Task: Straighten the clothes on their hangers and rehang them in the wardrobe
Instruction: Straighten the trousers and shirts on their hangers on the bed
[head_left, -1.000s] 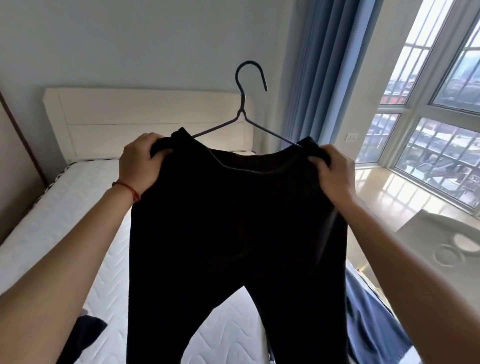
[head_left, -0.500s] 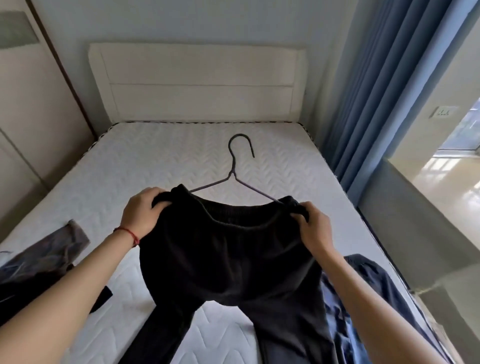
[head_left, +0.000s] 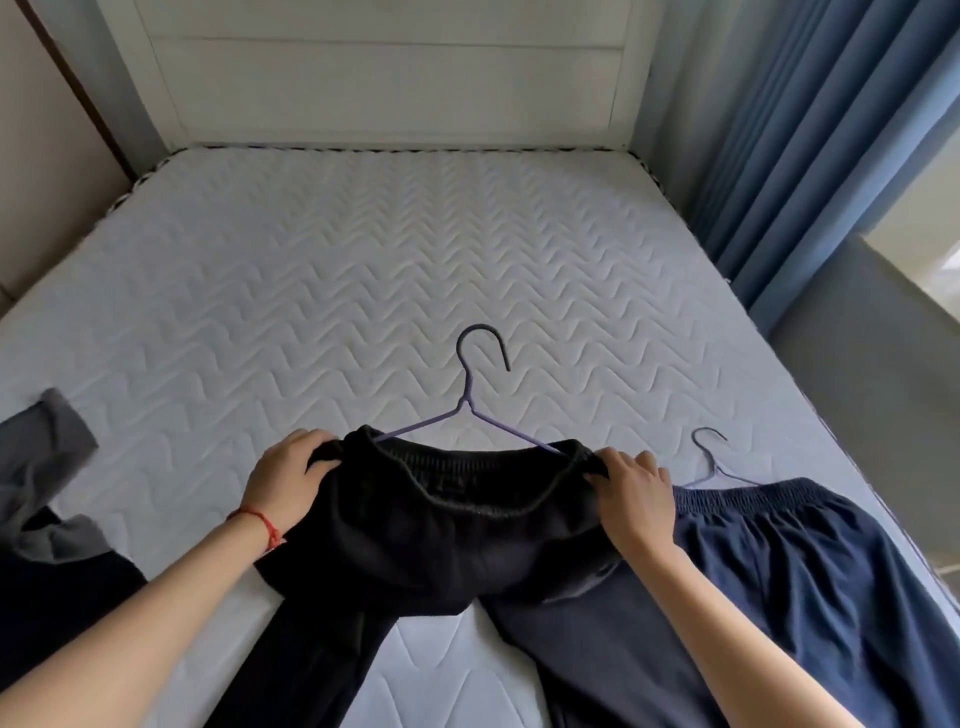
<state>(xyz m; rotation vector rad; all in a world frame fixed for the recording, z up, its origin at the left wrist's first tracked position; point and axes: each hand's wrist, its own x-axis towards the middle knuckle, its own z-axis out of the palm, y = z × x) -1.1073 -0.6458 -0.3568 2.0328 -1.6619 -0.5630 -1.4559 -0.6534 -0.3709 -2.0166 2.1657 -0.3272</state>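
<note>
Black trousers held at waistband, on mattress.
Left hand (head_left: 284, 478) and right hand (head_left: 631, 491) gripped opposite waistband ends of the black fabric trousers (head_left: 441, 540); thin purple wire hanger (head_left: 470, 410) protruded between them, over the white quilted mattress (head_left: 363, 260).

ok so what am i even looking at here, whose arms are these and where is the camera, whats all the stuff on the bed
There is no machine here: the arms belong to a person wearing a wide-angle camera on their head, which looks forward and down, so you see what they see. The left hand, with a red string at the wrist, and the right hand each grip one end of the waistband of black trousers. The trousers sit on a wire hanger and lie on a white quilted mattress. To the right lie navy trousers on a second hanger. At the left edge lies a grey and dark garment. Behind are a white headboard and blue curtains.
</note>
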